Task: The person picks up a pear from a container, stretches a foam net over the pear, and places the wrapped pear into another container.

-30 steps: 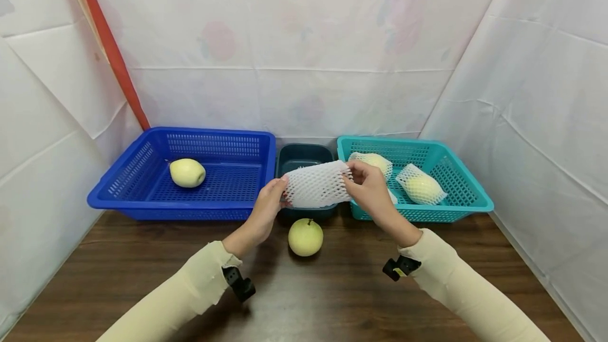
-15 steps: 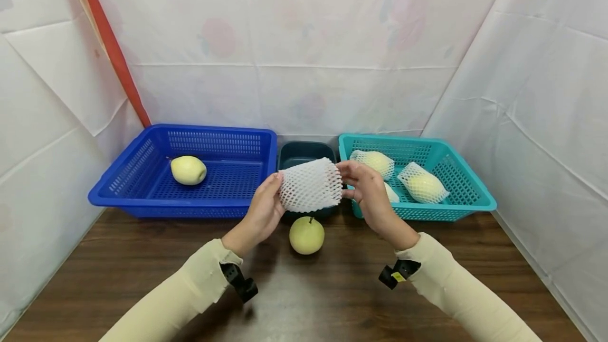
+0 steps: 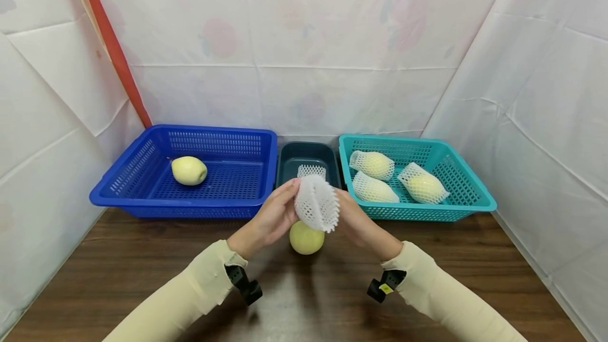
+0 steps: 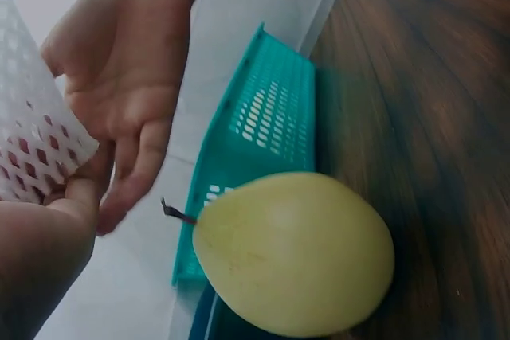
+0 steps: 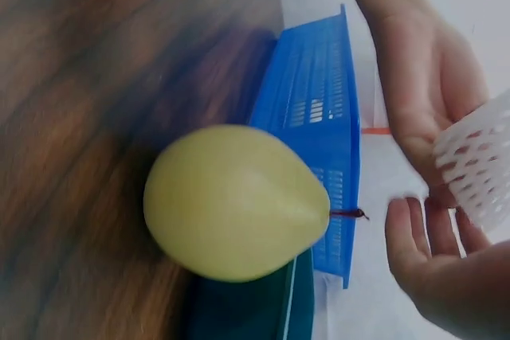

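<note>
Now that you're tilting the white foam-net sleeve (image 3: 317, 203), pinched in your left hand (image 3: 274, 216), it's overlapping the round yellow-green pear (image 3: 306, 241). Your right hand (image 3: 355, 220) is crowding it, grip unclear.

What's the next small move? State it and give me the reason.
Probably bring the foam net down to the bare pear on the table. The left hand grips the net above the pear, the right hand is close by, and three netted pears lie in the turquoise basket, so this one likely gets wrapped too.
</note>
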Available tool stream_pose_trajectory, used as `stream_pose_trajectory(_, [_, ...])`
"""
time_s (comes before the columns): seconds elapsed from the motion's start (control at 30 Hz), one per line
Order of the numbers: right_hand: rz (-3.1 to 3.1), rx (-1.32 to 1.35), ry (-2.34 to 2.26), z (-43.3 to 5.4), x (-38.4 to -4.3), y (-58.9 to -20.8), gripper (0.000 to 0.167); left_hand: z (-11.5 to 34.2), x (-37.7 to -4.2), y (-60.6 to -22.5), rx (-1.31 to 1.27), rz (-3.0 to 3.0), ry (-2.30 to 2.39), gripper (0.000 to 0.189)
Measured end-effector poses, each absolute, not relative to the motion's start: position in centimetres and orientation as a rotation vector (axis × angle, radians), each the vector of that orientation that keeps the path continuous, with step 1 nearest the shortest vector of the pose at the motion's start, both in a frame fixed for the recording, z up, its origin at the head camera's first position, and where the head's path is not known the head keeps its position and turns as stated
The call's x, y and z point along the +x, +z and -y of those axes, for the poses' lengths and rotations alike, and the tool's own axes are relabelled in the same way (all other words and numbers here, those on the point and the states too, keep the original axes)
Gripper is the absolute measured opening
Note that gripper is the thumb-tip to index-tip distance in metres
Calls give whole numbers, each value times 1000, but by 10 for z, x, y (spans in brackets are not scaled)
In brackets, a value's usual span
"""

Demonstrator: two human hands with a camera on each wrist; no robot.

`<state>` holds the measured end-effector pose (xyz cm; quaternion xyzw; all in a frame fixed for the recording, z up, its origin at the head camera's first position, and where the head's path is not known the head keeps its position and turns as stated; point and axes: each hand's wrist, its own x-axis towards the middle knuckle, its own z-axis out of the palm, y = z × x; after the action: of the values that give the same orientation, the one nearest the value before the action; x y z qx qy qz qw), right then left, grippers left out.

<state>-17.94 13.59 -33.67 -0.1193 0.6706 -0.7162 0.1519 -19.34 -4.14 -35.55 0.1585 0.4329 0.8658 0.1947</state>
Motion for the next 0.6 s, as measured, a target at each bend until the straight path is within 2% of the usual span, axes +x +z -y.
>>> stream_pose_trajectory(0.1, [-1835,-353,-2150,-130,-182,-335,45,43,-194,-359,390,-1299,2455,26])
stream_pose_trajectory(0.27, [-1540,-223,-2323,-129,-185,-333,15,46,-196,-365,325,-1326,2465,23])
stream_pose_trajectory(0.37, [-1327,-145,-2382,-131,-186,-334,16,49,-198,-367,326,-1240,2433,28])
stream_pose_trajectory(0.5, [-1212,-34,-2353,-135,-186,-337,29,53,-201,-370,311,-1060,2423,41])
stream_pose_trajectory(0.6, [-1226,56,-2320,-137,-185,-341,35,56,-201,-374,241,-975,2427,37])
